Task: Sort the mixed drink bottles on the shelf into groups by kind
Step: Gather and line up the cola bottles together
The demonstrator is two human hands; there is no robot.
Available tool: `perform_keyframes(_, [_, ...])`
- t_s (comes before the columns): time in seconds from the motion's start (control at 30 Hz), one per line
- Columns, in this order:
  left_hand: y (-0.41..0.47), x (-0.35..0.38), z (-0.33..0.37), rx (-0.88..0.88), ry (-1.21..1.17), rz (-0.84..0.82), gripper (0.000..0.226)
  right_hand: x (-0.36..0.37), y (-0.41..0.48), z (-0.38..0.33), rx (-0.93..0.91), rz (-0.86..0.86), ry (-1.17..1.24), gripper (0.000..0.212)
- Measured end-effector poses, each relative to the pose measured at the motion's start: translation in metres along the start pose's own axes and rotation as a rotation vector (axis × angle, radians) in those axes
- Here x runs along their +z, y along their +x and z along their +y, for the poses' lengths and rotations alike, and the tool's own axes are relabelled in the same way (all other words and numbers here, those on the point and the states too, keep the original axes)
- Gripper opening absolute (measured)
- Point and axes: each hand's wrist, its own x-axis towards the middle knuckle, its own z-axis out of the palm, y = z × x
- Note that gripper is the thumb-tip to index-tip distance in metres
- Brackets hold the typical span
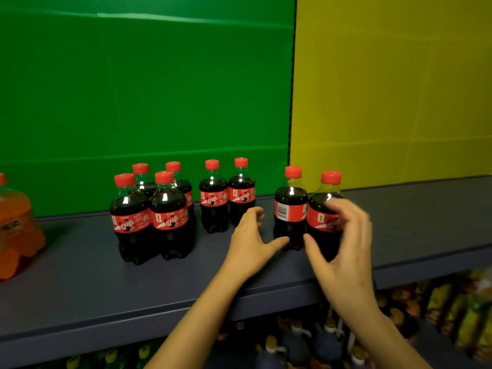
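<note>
Several cola bottles with red caps stand on the dark shelf (pixel 80 275). Four form a cluster (pixel 149 217) at centre left, a pair (pixel 226 198) stands behind the middle, and two more stand at the right: one (pixel 290 206) with its barcode facing me and one (pixel 323 209) beside it. My left hand (pixel 250 243) hovers with spread fingers just left of the barcode bottle, thumb close to its base. My right hand (pixel 346 243), blurred, is cupped around the rightmost bottle with fingers spread; I see no firm grip. An orange soda bottle (pixel 16 225) stands at the far left edge.
Green (pixel 146 89) and yellow (pixel 394 89) panels back the shelf. The lower shelf holds dark jugs (pixel 295 344), green-capped bottles (pixel 111 358) and colourful packets (pixel 458 310). Bare shelf surface lies right of the rightmost bottle and along the front.
</note>
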Motion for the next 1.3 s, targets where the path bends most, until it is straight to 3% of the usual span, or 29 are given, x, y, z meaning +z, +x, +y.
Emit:
perform_keyframes(0.07, [0.004,0.014,0.007,-0.054,-0.058,-0.041,0.085,-0.005,0.004,0.011,0.166,0.03,0.045,0.074])
perform_keyframes(0.2, [0.01,0.034,0.013,-0.129,-0.258,-0.058,0.084,-0.007,0.015,0.036,0.415,-0.275,0.121,0.112])
perform_keyframes(0.3, [0.014,0.039,0.011,-0.161,-0.317,-0.057,0.074,-0.008,0.02,0.053,0.469,-0.392,0.132,0.098])
perform_keyframes(0.4, [0.019,0.04,0.008,-0.16,-0.309,-0.063,0.064,-0.008,0.023,0.065,0.509,-0.399,0.121,0.083])
perform_keyframes(0.63, [0.032,0.036,0.004,-0.055,-0.076,0.017,0.066,-0.004,0.029,0.074,0.55,-0.369,0.144,0.082])
perform_keyframes(0.87, [0.02,-0.016,-0.019,-0.093,-0.24,-0.109,0.067,0.024,0.033,0.063,0.538,-0.422,0.223,0.083])
perform_keyframes(1.3, [-0.015,-0.067,-0.044,-0.062,-0.043,0.178,0.066,0.1,0.027,0.02,0.429,-0.503,0.334,0.081])
